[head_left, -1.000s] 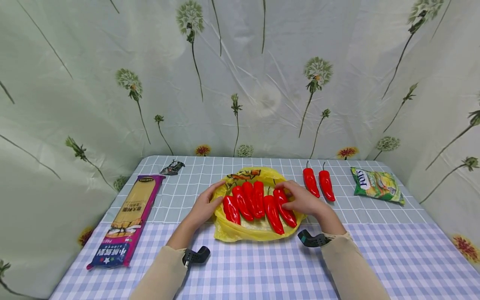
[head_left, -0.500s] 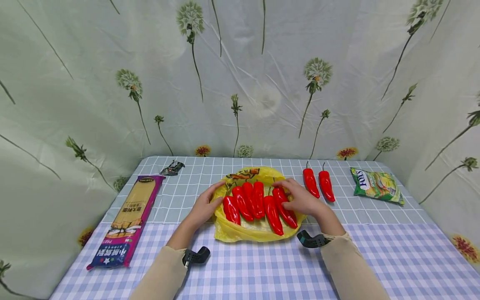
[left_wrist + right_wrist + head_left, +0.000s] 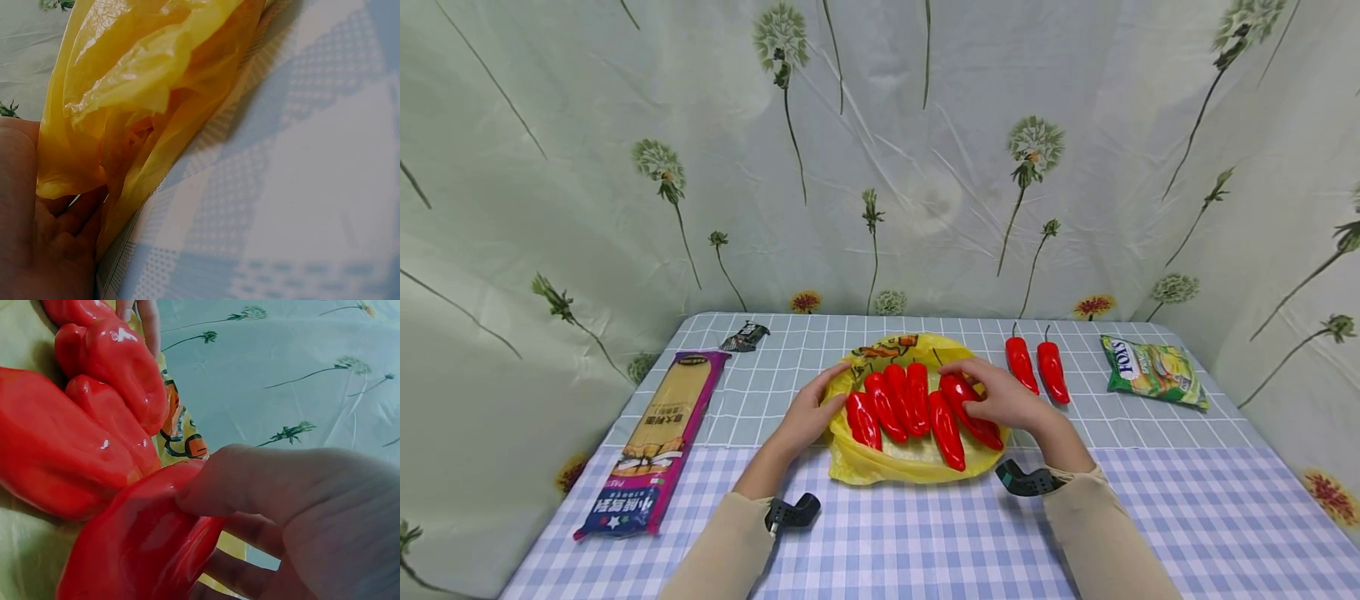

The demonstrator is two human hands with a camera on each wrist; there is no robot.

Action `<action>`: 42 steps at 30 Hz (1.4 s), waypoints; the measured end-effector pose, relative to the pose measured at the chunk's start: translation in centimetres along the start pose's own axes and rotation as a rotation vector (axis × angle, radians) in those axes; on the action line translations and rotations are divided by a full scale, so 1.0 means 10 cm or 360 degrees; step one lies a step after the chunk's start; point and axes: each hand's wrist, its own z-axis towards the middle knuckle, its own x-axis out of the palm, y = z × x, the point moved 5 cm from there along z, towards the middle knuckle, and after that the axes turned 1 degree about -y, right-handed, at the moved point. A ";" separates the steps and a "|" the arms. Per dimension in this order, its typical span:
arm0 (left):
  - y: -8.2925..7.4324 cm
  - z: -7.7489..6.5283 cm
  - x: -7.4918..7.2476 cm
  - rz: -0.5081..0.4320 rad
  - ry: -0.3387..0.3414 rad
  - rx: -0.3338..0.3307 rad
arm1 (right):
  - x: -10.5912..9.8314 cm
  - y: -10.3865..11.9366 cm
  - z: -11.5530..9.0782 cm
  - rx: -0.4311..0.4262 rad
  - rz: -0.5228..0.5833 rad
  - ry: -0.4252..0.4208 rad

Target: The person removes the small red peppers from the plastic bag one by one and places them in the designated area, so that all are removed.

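Note:
In the head view a yellow plastic bag (image 3: 910, 471) lies with its mouth spread wide, and several glossy red chili peppers (image 3: 896, 402) lie side by side in it. My left hand (image 3: 803, 414) holds the bag's left side; up close, yellow plastic (image 3: 137, 81) sits between its thumb and fingers. At the right side of the bag, my right hand (image 3: 1006, 397) grips the rightmost red chili pepper (image 3: 973, 421), thumb on top and fingers on the far side. The right wrist view shows this chili pepper (image 3: 137, 537) touching or very near its neighbour.
Two more red chili peppers (image 3: 1053, 372) lie behind the right hand. A green FOX'S candy bag (image 3: 1156, 370) is at the far right. To the left lie a long pasta packet (image 3: 658, 437) and a small black wrapper (image 3: 745, 335). A floral curtain (image 3: 917, 208) closes off the back.
The right hand has shifted slightly left, and the chili pepper in it has tilted, its top end moving left. The left hand and the bag have stayed in place.

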 end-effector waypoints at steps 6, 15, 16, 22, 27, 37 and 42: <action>0.00 -0.01 0.00 -0.0033 0.0017 0.0031 | -0.10 0.04 -0.03 -0.0025 0.0060 -0.0101; 0.01 0.00 -0.01 -0.0026 0.0016 0.0028 | -0.29 0.04 -0.07 -0.0060 0.0174 -0.0276; 0.01 0.00 -0.01 -0.0023 0.0014 0.0032 | -0.31 0.04 -0.08 -0.0061 0.0169 -0.0295; -0.03 -0.01 -0.01 -0.0029 0.0009 0.0062 | -0.38 0.01 -0.10 -0.0092 0.0147 -0.0366; -0.04 -0.01 -0.01 -0.0030 0.0013 0.0063 | -0.42 -0.03 -0.12 -0.0059 0.0140 -0.0389; 0.00 0.00 -0.01 -0.0012 0.0012 -0.0012 | -0.52 -0.15 -0.16 0.0044 0.0177 -0.0428; 0.01 0.00 0.00 -0.0018 0.0011 0.0003 | -0.57 -0.17 -0.20 0.0049 0.0161 -0.0447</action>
